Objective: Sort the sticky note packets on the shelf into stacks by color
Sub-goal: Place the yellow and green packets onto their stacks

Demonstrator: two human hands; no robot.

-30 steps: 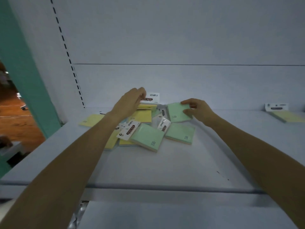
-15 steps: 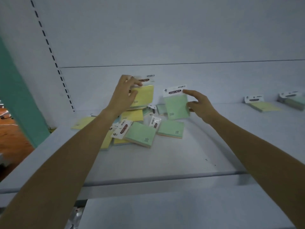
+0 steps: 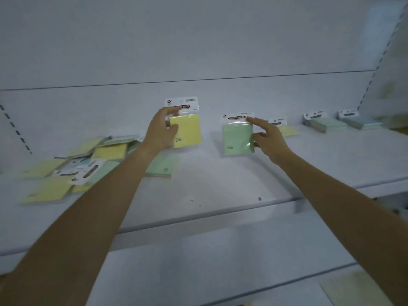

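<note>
At the left of the frame, a loose pile of yellow and green packets [image 3: 72, 166] lies on the white shelf [image 3: 220, 191]. At centre, the left hand [image 3: 160, 131] grasps a yellow packet [image 3: 186, 129] upright above the shelf, and just right of centre the right hand [image 3: 268, 138] pinches a green packet [image 3: 237, 135] by its edge, also lifted. At the right rear, a single yellow packet [image 3: 287, 129], a green stack [image 3: 326, 124] and a blue stack [image 3: 359, 121] lie in a row.

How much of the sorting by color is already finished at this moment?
Done: a few packets lie separated on the right, yellow, green, bluish. In hand: the left hand holds a yellow packet, the right hand a green packet. Left: the mixed pile.
</note>
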